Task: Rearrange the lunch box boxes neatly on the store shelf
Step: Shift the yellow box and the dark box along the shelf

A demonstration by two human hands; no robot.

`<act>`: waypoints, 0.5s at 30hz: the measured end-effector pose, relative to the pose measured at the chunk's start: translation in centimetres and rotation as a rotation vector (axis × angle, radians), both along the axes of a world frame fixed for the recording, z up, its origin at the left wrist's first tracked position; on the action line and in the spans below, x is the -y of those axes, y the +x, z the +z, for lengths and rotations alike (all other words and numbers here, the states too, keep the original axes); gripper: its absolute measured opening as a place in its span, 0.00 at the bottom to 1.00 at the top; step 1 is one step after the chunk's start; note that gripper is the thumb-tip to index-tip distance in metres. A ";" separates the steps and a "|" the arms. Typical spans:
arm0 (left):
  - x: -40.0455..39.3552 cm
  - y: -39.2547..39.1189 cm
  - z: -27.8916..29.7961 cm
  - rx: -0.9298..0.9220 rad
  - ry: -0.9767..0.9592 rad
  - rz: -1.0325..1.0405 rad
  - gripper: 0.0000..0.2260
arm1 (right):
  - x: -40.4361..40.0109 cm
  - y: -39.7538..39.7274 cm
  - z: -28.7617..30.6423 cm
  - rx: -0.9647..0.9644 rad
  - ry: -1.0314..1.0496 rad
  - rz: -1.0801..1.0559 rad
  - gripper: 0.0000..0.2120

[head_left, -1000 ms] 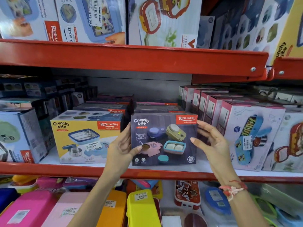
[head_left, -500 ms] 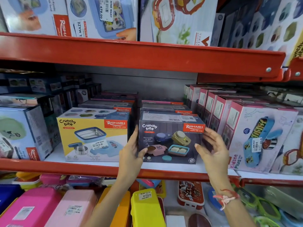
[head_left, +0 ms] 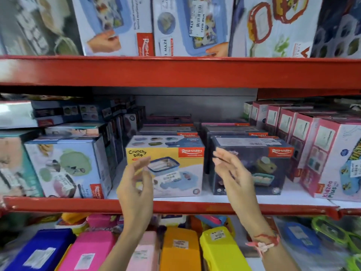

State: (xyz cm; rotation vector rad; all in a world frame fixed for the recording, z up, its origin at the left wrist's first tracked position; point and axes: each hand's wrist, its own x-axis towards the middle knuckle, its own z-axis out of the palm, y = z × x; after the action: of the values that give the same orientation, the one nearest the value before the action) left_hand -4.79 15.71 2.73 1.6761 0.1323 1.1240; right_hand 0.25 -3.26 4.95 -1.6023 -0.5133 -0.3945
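Observation:
A dark navy Crunchy Bite lunch box box stands on the white middle shelf, beside a yellow Crunchy Bite box on its left. My left hand hovers in front of the yellow box with fingers loosely curled and holds nothing. My right hand is in front of the navy box's left side, fingers spread, apart from the box. More boxes of the same brand stand in rows behind both.
A white and blue box stands left of the yellow one. Pink Kidzee Plus boxes line the right. The red shelf edge runs below my hands, with coloured plastic lunch boxes beneath. Large boxes fill the top shelf.
Both hands have let go of the navy box, which now rests on the shelf. They have drawn back and shifted left. The view has swung left and is blurred.

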 end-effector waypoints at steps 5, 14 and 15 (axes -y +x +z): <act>-5.8 -0.1 1.5 -0.268 -0.085 -0.008 0.19 | -4.0 0.5 0.8 -0.410 -0.015 0.077 0.28; -9.3 -0.6 3.6 -0.584 -0.397 -0.503 0.39 | -4.7 0.0 2.3 -0.585 0.063 0.068 0.19; -9.8 -0.7 3.6 -0.576 -0.376 -0.516 0.41 | -4.6 -0.1 2.5 -0.561 0.082 0.050 0.19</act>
State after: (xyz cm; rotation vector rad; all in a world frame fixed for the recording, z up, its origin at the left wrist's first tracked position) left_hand -5.49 25.48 6.33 1.5226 0.2412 0.1970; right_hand 0.17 1.31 7.48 -1.5323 -0.1047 0.0783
